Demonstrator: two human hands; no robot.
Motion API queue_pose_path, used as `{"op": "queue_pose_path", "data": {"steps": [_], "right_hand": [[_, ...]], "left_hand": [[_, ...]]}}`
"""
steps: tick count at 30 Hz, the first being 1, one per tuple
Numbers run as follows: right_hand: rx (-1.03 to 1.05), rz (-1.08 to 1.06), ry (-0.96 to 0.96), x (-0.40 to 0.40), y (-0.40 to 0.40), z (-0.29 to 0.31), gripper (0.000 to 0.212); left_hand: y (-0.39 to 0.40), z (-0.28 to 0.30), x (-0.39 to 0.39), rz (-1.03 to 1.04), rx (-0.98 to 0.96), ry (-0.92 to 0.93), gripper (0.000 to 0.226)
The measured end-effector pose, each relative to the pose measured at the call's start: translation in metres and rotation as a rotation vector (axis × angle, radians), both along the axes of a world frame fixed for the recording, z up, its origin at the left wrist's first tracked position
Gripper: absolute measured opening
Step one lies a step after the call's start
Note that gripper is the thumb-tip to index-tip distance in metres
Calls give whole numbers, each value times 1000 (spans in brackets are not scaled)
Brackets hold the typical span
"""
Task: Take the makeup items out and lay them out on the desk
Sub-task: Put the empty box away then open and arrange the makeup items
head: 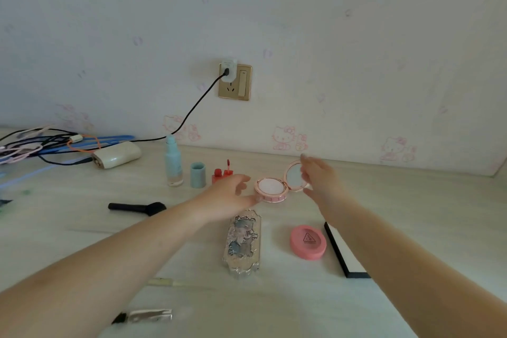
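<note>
A pink round compact [271,190] stands open on the desk [411,214], its mirror lid [294,175] tipped up. My right hand [318,177] pinches the lid's right edge, index finger at its top and thumb below. My left hand [229,196] lies with relaxed fingers left of the base, its thumb tip touching the base's side. Laid out around them are a teal bottle [173,163], its cap [198,174], a red lip tint [220,174], a black brush [137,208], an ornate silver palette [242,244] and a pink blush case [307,242].
A black-edged white box [343,254] lies partly under my right forearm. A thin pale pencil [162,282] and a metal clip [149,316] lie near the front. A cream power bank [116,158] and tangled cables [41,145] fill the back left; a wall socket [235,82] is above.
</note>
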State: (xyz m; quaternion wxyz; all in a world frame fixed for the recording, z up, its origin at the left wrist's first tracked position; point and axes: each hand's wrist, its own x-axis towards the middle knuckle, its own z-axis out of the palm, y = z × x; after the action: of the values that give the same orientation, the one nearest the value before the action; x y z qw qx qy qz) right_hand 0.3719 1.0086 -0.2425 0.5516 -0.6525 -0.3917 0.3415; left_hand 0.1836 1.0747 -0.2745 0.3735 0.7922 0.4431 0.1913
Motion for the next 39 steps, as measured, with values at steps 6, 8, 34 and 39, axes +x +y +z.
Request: {"op": "queue_pose_path", "data": {"steps": [6,8,34,39], "right_hand": [[-243,300,-283,-62,-41,-17,42],[-324,335,-422,-72,-47,-25,46],[-22,265,290,-125,-57,-18,30],[6,308,322,-126,-57,-10,32]], "left_hand": [[-42,-8,-51,21,156,323,77],[-52,-9,-56,10,143,323,73],[-93,-2,-63,131,-376,-690,53],[-92,5,-66,105,-596,-860,30]]}}
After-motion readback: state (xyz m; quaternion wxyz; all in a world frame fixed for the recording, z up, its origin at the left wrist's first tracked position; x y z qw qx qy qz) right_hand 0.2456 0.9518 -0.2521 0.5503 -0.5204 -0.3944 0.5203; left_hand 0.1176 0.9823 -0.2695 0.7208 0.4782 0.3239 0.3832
